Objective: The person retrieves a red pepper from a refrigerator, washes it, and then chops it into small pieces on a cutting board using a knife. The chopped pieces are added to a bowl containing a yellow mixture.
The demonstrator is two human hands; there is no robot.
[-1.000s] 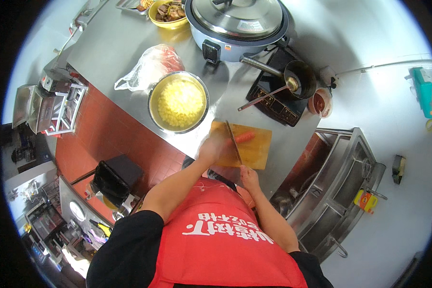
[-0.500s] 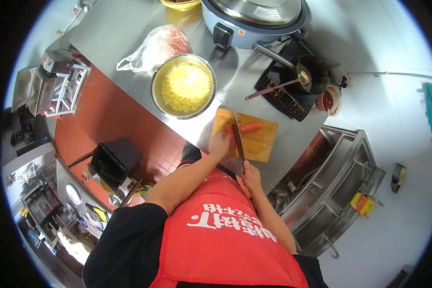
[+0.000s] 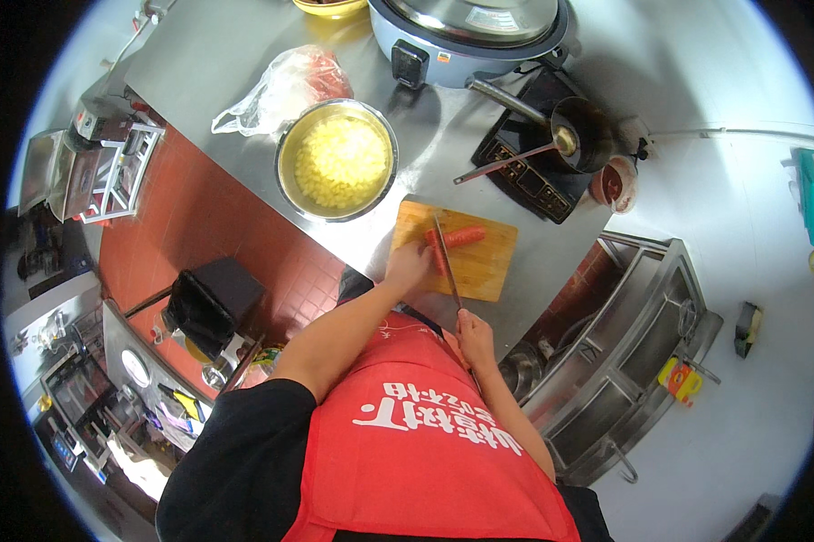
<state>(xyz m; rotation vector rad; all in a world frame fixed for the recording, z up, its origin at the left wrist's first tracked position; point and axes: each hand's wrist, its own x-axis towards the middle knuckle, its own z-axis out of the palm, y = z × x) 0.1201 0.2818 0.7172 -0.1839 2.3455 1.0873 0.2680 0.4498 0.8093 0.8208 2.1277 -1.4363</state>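
Note:
On a wooden cutting board (image 3: 488, 262) lie orange-red carrot pieces. One carrot piece (image 3: 465, 237) points to the right; another stretch of carrot (image 3: 439, 260) lies close to my left fingers. My left hand (image 3: 408, 265) is closed on the carrot at the board's left side, its fingertips partly hidden. With my right hand (image 3: 476, 338), at the near edge of the board, I grip a long kitchen knife (image 3: 449, 266). Its blade runs away from me across the carrot, right beside my left fingers. Whether the edge is in the carrot cannot be made out.
Left of the board stands a steel bowl (image 3: 285, 185) of yellow diced pieces in liquid, near a plastic bag (image 3: 280, 90). A large cooker (image 3: 466, 54) stands behind. An induction hob (image 3: 524, 185) carries a dark pan (image 3: 597, 149) and ladle (image 3: 506, 166). A steel sink unit (image 3: 624, 361) is at right.
The knife blade has tilted and now looks narrower, seen more edge-on. My left hand has stayed by the carrot. The whole view has shifted slightly.

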